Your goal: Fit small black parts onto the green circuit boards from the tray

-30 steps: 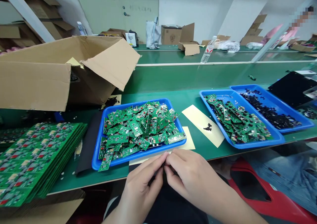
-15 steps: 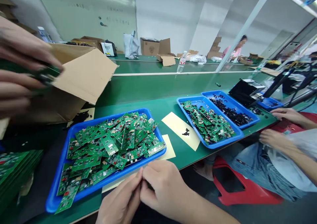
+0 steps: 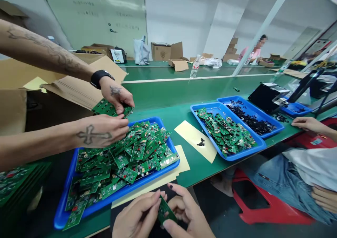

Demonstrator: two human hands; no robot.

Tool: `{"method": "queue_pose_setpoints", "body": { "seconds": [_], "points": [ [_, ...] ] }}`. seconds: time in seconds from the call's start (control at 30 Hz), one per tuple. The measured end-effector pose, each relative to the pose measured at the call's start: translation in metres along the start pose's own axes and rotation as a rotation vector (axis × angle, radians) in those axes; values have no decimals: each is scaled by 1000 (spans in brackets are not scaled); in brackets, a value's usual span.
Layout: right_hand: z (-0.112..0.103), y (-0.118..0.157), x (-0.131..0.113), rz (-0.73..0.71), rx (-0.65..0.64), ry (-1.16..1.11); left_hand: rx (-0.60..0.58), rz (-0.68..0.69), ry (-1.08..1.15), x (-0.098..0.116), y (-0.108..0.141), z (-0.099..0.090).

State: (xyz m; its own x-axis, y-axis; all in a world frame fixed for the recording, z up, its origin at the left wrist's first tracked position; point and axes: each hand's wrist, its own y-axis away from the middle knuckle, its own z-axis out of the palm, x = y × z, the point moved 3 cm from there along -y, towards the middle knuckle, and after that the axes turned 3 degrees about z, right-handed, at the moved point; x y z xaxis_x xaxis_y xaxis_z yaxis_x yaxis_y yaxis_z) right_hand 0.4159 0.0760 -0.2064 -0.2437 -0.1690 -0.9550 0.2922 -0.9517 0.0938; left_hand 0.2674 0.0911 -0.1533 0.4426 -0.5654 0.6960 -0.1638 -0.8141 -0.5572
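While the left fingers [image 3: 152,206] pinch a little green board [image 3: 163,210], the right fingers [image 3: 184,193] hold it too, with one finger lifted. The board sits between them, near the blue tray [image 3: 100,203].

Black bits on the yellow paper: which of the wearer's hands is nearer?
Right. The right hand is on the near side of the black bits, slightly left; the left hand is also nearside, but farther left.

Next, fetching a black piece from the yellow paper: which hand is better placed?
Probably the right hand, though its thumb is on the circuit board: it is nearer the black pieces on the yellow paper, its index finger raised. The left hand is farther, pinching the board, and could hold it.
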Motion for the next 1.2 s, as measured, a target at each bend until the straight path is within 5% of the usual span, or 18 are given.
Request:
{"method": "queue_pose_setpoints", "body": {
  "seconds": [0.17, 0.3, 0.47, 0.63, 0.73, 0.87, 1.03, 1.2],
  "points": [
    [0, 9, 25, -5, 224, -111, -15, 21, -28, -4, 0, 16],
    [-1, 12, 29, -60, 270, -65, 5, -11, -32, -9, 0, 23],
    [-14, 8, 21, -87, 360, 69, -120, -64, -22, -19, 0, 33],
    [-112, -14, -45, -185, 796, 699, -89, -274, 74, -21, 6, 37],
    [-181, -32, -86, -195, 1020, 873, -104, -256, 0, -16, 9, 37],
    [-228, -53, -106, -138, 1078, 1042, -114, -139, -11, -10, 8, 37],
    [-225, -58, -103, -197, 986, 1096, -100, -141, 9, -11, 4, 31],
    [-174, -42, -90, -360, 793, 950, -226, -175, 91, -12, -11, 29]
  ]
}}
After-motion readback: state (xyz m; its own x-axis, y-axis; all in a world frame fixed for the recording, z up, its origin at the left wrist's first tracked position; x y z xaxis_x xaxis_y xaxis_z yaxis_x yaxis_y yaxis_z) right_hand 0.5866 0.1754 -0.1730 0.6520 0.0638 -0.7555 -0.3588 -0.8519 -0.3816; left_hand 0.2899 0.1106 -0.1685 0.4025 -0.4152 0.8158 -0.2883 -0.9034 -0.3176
